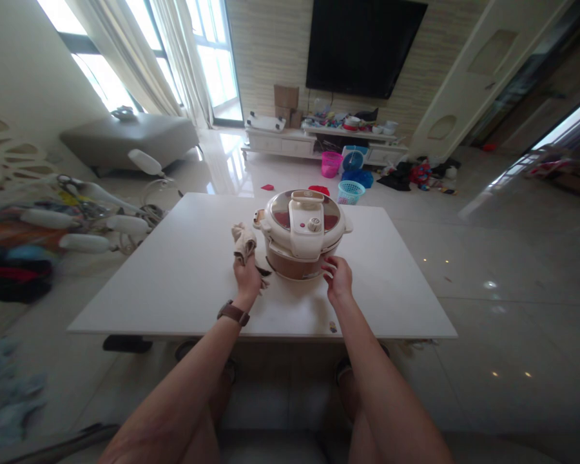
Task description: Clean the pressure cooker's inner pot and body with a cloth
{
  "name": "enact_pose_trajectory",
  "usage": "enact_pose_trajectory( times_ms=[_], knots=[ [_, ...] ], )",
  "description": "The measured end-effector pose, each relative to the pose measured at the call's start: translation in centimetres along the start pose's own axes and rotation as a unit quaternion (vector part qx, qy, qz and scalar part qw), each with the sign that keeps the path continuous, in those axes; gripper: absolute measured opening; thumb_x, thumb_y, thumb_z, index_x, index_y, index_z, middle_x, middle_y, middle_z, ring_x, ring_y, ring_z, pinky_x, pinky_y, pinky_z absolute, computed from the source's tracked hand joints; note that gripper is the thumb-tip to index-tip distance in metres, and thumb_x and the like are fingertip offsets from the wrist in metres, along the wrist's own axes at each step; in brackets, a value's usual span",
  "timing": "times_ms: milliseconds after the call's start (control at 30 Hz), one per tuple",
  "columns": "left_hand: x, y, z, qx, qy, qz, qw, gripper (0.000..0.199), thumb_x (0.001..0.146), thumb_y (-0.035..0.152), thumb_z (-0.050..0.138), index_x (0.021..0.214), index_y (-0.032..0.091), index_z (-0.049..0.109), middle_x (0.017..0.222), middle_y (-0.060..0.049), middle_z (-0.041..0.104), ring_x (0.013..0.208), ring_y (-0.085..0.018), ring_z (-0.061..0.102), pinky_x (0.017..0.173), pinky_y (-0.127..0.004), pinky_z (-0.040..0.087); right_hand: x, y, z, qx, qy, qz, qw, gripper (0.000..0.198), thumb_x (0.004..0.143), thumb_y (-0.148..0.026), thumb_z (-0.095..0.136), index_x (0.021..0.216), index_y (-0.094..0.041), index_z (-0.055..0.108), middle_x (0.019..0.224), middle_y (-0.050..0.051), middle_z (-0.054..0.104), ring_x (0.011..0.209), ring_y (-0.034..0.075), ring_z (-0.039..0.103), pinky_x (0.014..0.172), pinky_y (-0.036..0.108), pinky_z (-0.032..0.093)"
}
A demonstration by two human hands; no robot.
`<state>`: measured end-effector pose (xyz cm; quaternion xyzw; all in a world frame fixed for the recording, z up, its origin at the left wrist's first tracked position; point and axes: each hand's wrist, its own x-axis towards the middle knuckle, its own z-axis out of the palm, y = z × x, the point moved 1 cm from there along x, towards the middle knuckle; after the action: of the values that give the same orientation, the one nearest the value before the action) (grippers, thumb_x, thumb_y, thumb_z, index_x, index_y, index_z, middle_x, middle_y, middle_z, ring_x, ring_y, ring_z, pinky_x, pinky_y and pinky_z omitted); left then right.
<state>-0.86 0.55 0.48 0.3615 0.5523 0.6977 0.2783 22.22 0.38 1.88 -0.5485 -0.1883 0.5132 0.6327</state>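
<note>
A round electric cooker (pixel 292 267) with a cream lid, a see-through top, a front dial and a brown lower body stands upright on the white table (pixel 174 283). On its left side, my left hand (pixel 247 277) is closed around a crumpled beige cloth (pixel 244 241), which bunches up above the fingers and hangs in a dark end below. My right hand (pixel 339 277) is at the cooker's lower right side, fingers curved and apart. Its fingertips meet or nearly meet the brown body; whether they touch I cannot tell. A brown watch is on my left wrist.
A small dark scrap (pixel 333 327) lies near the table's front edge. Beyond the table are a teal basket (pixel 351 191), a pink bin (pixel 331 164) and a low TV cabinet (pixel 294 145). A lamp with several white shades (pixel 125 224) is at the left.
</note>
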Motion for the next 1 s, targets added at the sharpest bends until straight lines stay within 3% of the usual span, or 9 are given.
enact_pose_trajectory(
  times_ms=[100,267,433,567,767,867,1000],
  knots=[
    [-1.5,-0.7,1.5,0.007,-0.061,0.001,0.998,0.046,0.1,0.036,0.061,0.142,0.019,0.067,0.153,-0.012,0.065,0.151,-0.026,0.054,0.13,-0.047,0.039,0.4,0.0,-0.1,-0.001,0.006,-0.01,1.0,0.029,0.062,-0.04,0.066,0.085,-0.023,0.067,0.095,0.003,0.078,0.076,0.015,0.067,0.053,0.021,0.041],
    [-7.1,-2.2,3.5,0.027,-0.028,-0.074,0.996,0.055,0.106,0.043,0.054,0.155,0.018,0.056,0.164,-0.013,0.055,0.157,-0.026,0.046,0.131,-0.045,0.038,1.0,-0.2,-0.4,-0.028,0.033,-0.086,0.995,0.033,0.067,-0.043,0.061,0.094,-0.025,0.069,0.113,0.004,0.075,0.105,0.021,0.068,0.066,0.025,0.05],
    [-10.4,-2.3,4.4,0.017,-0.074,-0.114,0.991,0.055,0.106,0.044,0.056,0.155,0.019,0.055,0.163,-0.012,0.056,0.155,-0.027,0.049,0.131,-0.048,0.039,0.3,-0.5,0.1,-0.035,0.009,-0.124,0.992,0.041,0.071,-0.042,0.061,0.108,-0.028,0.072,0.126,0.004,0.073,0.121,0.023,0.063,0.079,0.029,0.054],
    [-8.0,-2.3,4.3,-0.004,-0.026,-0.126,0.992,0.048,0.106,0.039,0.056,0.149,0.019,0.059,0.162,-0.01,0.058,0.155,-0.026,0.049,0.13,-0.045,0.041,-0.3,-0.5,0.4,-0.027,-0.005,-0.116,0.993,0.039,0.071,-0.039,0.064,0.107,-0.027,0.074,0.129,0.004,0.073,0.122,0.022,0.063,0.081,0.029,0.054],
    [-2.1,-3.1,4.3,-0.082,0.019,-0.215,0.973,0.041,0.106,0.035,0.054,0.14,0.013,0.065,0.149,-0.012,0.068,0.139,-0.026,0.065,0.117,-0.041,0.054,-0.1,-0.7,0.3,-0.025,-0.007,-0.103,0.994,0.04,0.07,-0.039,0.066,0.108,-0.027,0.074,0.128,0.004,0.072,0.117,0.021,0.063,0.081,0.029,0.054],
    [-1.9,-3.0,4.6,-0.106,0.032,-0.216,0.97,0.041,0.104,0.034,0.057,0.139,0.014,0.067,0.147,-0.013,0.07,0.137,-0.026,0.066,0.116,-0.042,0.055,0.3,-0.8,0.2,-0.028,-0.007,-0.108,0.994,0.04,0.07,-0.04,0.065,0.107,-0.027,0.073,0.125,0.003,0.072,0.117,0.022,0.064,0.081,0.029,0.053],
    [-3.7,-2.5,4.6,-0.125,0.037,-0.204,0.97,0.043,0.1,0.031,0.064,0.14,0.017,0.067,0.149,-0.011,0.069,0.142,-0.026,0.063,0.122,-0.046,0.049,0.7,-0.5,0.3,-0.037,0.01,-0.116,0.993,0.038,0.067,-0.042,0.067,0.102,-0.026,0.072,0.117,0.003,0.072,0.107,0.02,0.064,0.077,0.028,0.051]
  ],
)
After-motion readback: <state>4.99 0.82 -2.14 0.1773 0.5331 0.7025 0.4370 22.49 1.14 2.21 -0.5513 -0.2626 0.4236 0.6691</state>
